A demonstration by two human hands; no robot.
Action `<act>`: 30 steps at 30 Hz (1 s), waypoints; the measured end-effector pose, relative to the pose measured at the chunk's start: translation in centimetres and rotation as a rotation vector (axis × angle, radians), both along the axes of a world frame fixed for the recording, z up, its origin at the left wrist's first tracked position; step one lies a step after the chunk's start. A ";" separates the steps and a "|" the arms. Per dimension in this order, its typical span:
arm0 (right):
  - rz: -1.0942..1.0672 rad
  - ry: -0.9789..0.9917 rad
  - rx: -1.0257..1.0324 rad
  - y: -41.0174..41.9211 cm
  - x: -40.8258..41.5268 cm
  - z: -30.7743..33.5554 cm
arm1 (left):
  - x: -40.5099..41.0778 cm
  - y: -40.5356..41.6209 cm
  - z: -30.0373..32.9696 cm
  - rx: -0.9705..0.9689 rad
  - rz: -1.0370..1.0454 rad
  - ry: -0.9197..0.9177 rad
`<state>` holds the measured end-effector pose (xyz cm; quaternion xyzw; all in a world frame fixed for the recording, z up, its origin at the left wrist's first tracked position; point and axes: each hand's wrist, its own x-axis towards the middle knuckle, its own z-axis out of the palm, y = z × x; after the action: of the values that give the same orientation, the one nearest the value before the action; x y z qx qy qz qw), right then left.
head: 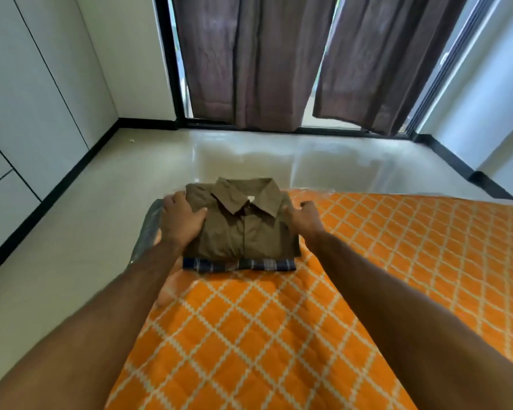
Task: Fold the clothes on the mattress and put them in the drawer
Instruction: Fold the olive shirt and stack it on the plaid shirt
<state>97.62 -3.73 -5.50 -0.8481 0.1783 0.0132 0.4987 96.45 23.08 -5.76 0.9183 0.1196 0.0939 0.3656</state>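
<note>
A folded olive-brown collared shirt (243,229) lies on top of a folded dark blue plaid garment (239,265) at the far left corner of the orange patterned mattress (353,291). My left hand (180,221) grips the stack's left side, thumb on top of the brown shirt. On the stack's right side my right hand (304,216) holds the edge with curled fingers. Both arms stretch forward over the mattress. No drawer is recognisable in view.
White cabinet panels (21,119) line the left wall. Glossy pale floor (249,152) lies beyond the mattress, up to a black-framed window with brown curtains (267,60). Clear plastic wrap (148,229) shows at the mattress corner.
</note>
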 end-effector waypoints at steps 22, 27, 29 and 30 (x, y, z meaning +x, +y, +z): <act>0.620 -0.148 -0.701 2.9 -9.0 -10.7 | -5.1 -5.4 -10.2 0.587 -0.364 0.205; 0.634 -0.127 -0.791 -4.1 -27.4 -14.2 | -21.4 -8.8 -13.9 0.645 -0.455 0.158; 0.633 -0.072 -0.797 -5.4 -30.0 -14.0 | -24.2 -11.1 -13.4 0.622 -0.487 0.172; 0.641 -0.049 -0.788 -5.8 -30.9 -13.5 | -25.4 -12.2 -13.1 0.614 -0.501 0.183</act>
<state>66.71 -9.51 -19.03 -0.9840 -0.1112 0.0775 0.1157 71.07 10.91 -18.90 0.9901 -0.1092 -0.0488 0.0738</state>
